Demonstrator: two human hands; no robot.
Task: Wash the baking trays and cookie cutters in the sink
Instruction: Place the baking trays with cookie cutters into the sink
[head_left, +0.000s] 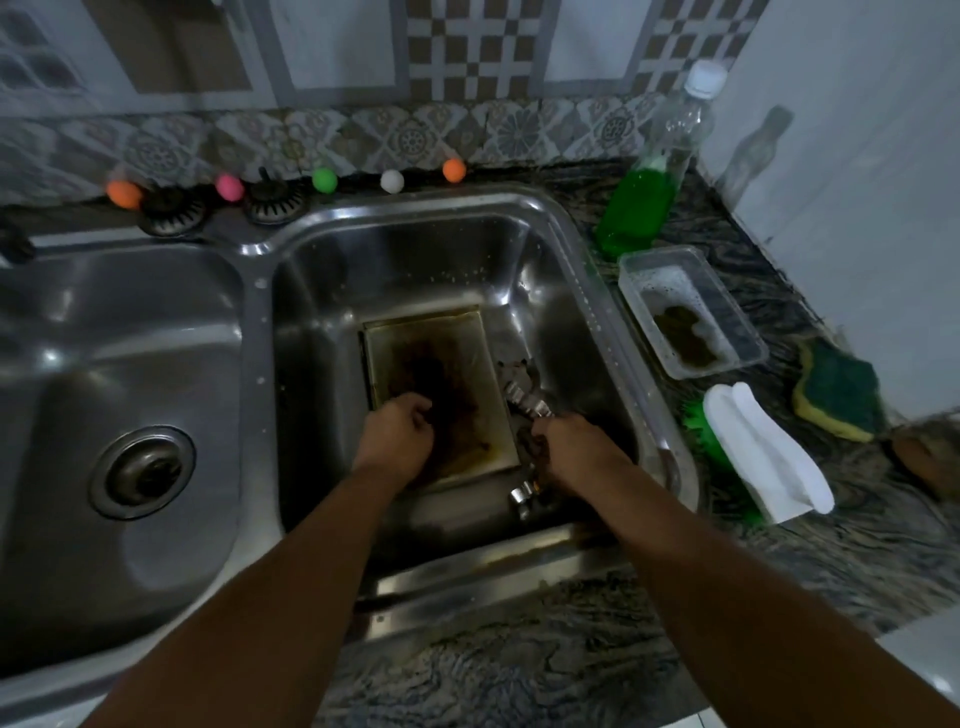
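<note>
Head view: tray and cutters in the sink

A stained baking tray (441, 384) is lying flat in the right sink (467, 228) basin. It is being touched by the left hand (397, 431), fingers curled. Cookie cutters (524, 400) are being gripped by the right hand (566, 452) beside it.

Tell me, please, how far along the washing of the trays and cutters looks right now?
Early. Done: baking tray and cookie cutters sit in the sink. In hand: left hand rests curled on the stained tray; right hand is among the cutters. Left: scrubbing; sponge and green soap bottle stand untouched.
</note>
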